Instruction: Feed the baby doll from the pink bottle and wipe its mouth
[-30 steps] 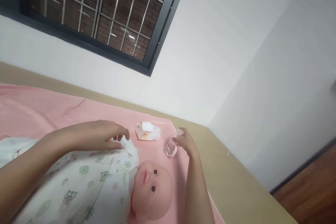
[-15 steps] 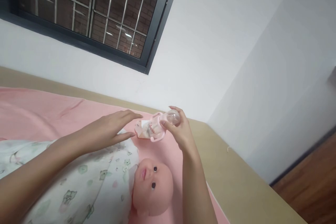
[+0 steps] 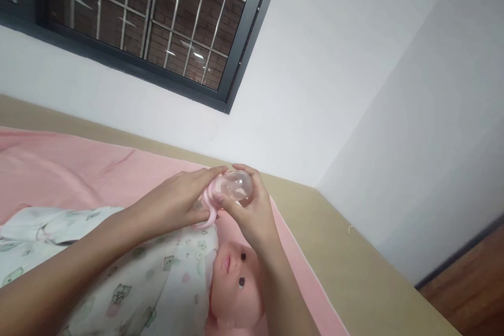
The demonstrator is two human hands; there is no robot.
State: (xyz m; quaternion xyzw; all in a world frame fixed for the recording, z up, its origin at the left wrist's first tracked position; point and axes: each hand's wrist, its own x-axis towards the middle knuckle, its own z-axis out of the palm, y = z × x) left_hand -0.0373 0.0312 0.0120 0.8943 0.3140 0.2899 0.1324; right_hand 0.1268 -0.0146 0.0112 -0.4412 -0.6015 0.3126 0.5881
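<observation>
Both my hands hold a small pink baby bottle [image 3: 232,189] with a clear domed cap, lifted above the doll's chest. My right hand [image 3: 252,215] grips the clear cap end with curled fingers. My left hand [image 3: 181,202] wraps the pink body and handle of the bottle. Below them lies a baby doll [image 3: 234,286], face up, wrapped in a white swaddle cloth [image 3: 129,283] printed with green and pink animals. The doll rests on a pink blanket [image 3: 66,173].
The pink blanket covers a beige surface [image 3: 354,278] set against a white wall. A dark-framed barred window [image 3: 129,16] is above. The beige surface's right edge drops to a wooden floor [image 3: 468,294].
My right hand picked the bottle off the blanket and raised it. My left hand left the swaddle cloth and closed on the bottle. The wipes pack is now hidden behind my hands.
</observation>
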